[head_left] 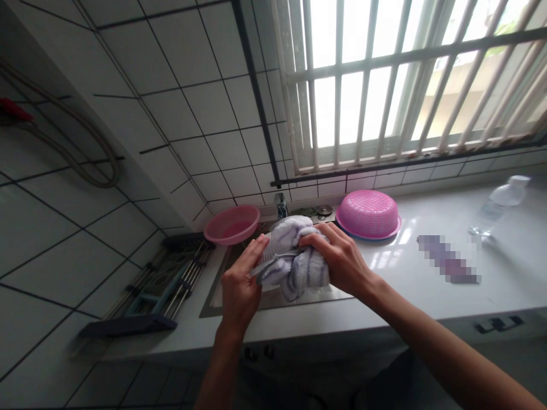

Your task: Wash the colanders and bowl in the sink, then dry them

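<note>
A bunched, fluffy white towel (305,267) with purple-grey stripes is held up over the sink between my two hands. My right hand (344,259) grips its right side, thumb across the front and fingers behind. On the other side, my left hand (244,279) is closed on the left edge, fingers pressed along a pale ribbed part. Whether that part is towel or another item within the folds, I cannot tell. Below and behind the towel lies the metal sink (213,296), largely covered by it. The faucet (280,204) stands just behind.
Left of the sink are a pink basin (233,225) and a dark folding rack (154,290). To the right, an upturned pink colander (368,213), a blurred-out item (448,259) and a clear plastic bottle (498,205) rest on the white counter (410,296). A barred window is above.
</note>
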### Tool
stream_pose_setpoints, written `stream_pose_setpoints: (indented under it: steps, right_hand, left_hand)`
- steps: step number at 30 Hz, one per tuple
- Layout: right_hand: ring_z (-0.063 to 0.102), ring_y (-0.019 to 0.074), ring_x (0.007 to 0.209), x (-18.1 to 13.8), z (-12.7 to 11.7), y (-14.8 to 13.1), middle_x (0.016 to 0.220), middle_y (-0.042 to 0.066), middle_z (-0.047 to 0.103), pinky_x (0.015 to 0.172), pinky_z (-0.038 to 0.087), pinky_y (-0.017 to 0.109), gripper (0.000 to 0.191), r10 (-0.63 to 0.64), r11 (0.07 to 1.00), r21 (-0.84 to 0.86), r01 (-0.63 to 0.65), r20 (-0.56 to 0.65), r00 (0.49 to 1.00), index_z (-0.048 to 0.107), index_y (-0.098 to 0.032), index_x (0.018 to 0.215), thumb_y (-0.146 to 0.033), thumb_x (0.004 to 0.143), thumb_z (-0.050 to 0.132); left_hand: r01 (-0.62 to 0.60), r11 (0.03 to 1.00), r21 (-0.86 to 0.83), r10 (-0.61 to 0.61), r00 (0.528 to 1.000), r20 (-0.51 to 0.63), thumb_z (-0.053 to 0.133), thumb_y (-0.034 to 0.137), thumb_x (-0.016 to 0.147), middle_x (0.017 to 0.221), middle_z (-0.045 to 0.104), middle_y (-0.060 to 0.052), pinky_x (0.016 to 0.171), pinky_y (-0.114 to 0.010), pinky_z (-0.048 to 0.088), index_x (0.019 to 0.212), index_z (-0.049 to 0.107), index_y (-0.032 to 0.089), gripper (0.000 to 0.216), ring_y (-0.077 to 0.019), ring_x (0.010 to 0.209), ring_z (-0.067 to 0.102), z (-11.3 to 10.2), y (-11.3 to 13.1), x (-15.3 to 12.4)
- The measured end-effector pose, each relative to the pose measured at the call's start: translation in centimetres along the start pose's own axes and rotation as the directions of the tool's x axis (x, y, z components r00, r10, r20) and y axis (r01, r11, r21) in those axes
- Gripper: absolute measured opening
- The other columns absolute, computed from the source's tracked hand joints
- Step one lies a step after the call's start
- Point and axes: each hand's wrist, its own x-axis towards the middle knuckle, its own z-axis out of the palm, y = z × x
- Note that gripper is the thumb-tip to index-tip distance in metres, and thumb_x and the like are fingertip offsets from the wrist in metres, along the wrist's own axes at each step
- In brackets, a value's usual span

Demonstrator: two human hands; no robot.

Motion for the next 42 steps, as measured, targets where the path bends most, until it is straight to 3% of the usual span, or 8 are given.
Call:
stream_pose_setpoints:
  steps: [10,15,20,29,32,35,38,42]
  right_hand:
    - [0.070,0.0266,0.095,-1.9,1.2,4.6,0.110,0.006,0.071,0.080,0.054,0.034,0.034,0.266,0.932,0.286,-0.223,-0.118,0.957,0.066,-0.024,0.112,-0.018,0.079,0.073]
    - [0.067,0.0263,0.096,-1.5,1.8,2.6,0.111,0.007,0.068,0.081,0.054,0.035,0.038,0.201,0.971,0.145,-0.188,-0.079,0.976,0.066,-0.026,0.115,-0.012,0.081,0.073]
    - [0.064,0.0278,0.103,0.5,1.0,0.4,0.115,0.009,0.067,0.087,0.055,0.038,0.042,0.042,0.997,0.065,-0.040,-0.021,0.999,0.068,-0.027,0.119,-0.006,0.083,0.070]
    - [0.067,0.0213,0.084,-0.8,1.5,5.1,0.100,0.003,0.072,0.072,0.052,0.029,0.029,0.323,0.851,0.467,-0.238,-0.109,0.940,0.068,-0.022,0.108,-0.023,0.080,0.074]
    - [0.066,0.0212,0.083,-1.7,2.3,5.0,0.096,0.002,0.070,0.073,0.050,0.029,0.023,0.392,0.865,0.423,-0.271,-0.230,0.891,0.067,-0.022,0.101,-0.022,0.079,0.073]
    - [0.064,0.0229,0.085,-2.4,2.2,3.8,0.097,0.003,0.066,0.075,0.051,0.033,0.024,0.344,0.933,0.261,-0.248,-0.446,0.826,0.065,-0.023,0.101,-0.021,0.079,0.074]
    - [0.063,0.0240,0.088,-3.2,2.1,1.5,0.100,0.005,0.063,0.075,0.053,0.035,0.021,0.216,0.976,0.127,-0.175,-0.535,0.817,0.066,-0.025,0.104,-0.019,0.085,0.073]
    - [0.065,0.0261,0.098,-4.6,3.3,-1.8,0.110,0.009,0.066,0.084,0.056,0.039,0.023,0.061,0.992,0.129,-0.017,-0.350,0.935,0.069,-0.026,0.109,-0.012,0.092,0.065]
  left_hand:
    - [0.210,0.977,-0.024,-0.211,0.970,-0.120,0.068,0.051,0.099,0.139,0.076,-0.011,0.117,-0.049,0.054,0.139,0.075,0.021,0.051,-0.0342,0.131,0.071,0.0,-3.6,-0.2]
    - [-0.047,0.947,0.319,0.066,0.997,-0.048,0.068,0.040,0.098,0.148,0.071,-0.006,0.121,-0.043,0.050,0.148,0.069,0.028,0.052,-0.0309,0.137,0.068,0.6,-0.1,0.6]
    - [-0.178,0.916,0.360,0.152,0.983,0.101,0.059,0.034,0.101,0.145,0.074,-0.004,0.118,-0.039,0.052,0.145,0.072,0.029,0.047,-0.0298,0.137,0.068,1.4,2.7,2.1]
    - [0.061,0.998,0.014,-0.051,0.921,-0.387,0.069,0.048,0.099,0.123,0.082,-0.011,0.108,-0.043,0.057,0.123,0.082,0.022,0.037,-0.0300,0.115,0.077,0.1,-2.1,3.1]
    - [0.087,0.996,0.017,-0.073,0.907,-0.414,0.074,0.046,0.095,0.135,0.074,-0.013,0.113,-0.044,0.052,0.130,0.077,0.023,0.041,-0.0293,0.123,0.071,0.8,-2.3,1.8]
    - [0.152,0.978,-0.145,-0.207,0.804,-0.557,0.083,0.041,0.084,0.136,0.068,-0.011,0.110,-0.042,0.053,0.125,0.075,0.024,0.045,-0.0285,0.126,0.066,1.6,-0.8,-0.2]
    - [0.256,0.733,-0.630,-0.535,0.788,-0.304,0.075,0.057,0.088,0.118,0.073,-0.012,0.101,-0.044,0.059,0.115,0.073,0.020,0.046,-0.0291,0.114,0.071,1.8,1.4,-0.8]
    - [0.307,0.402,-0.863,-0.598,0.801,0.006,0.065,0.062,0.096,0.120,0.077,-0.017,0.101,-0.048,0.062,0.120,0.074,0.016,0.053,-0.0339,0.120,0.073,1.2,3.6,1.2]
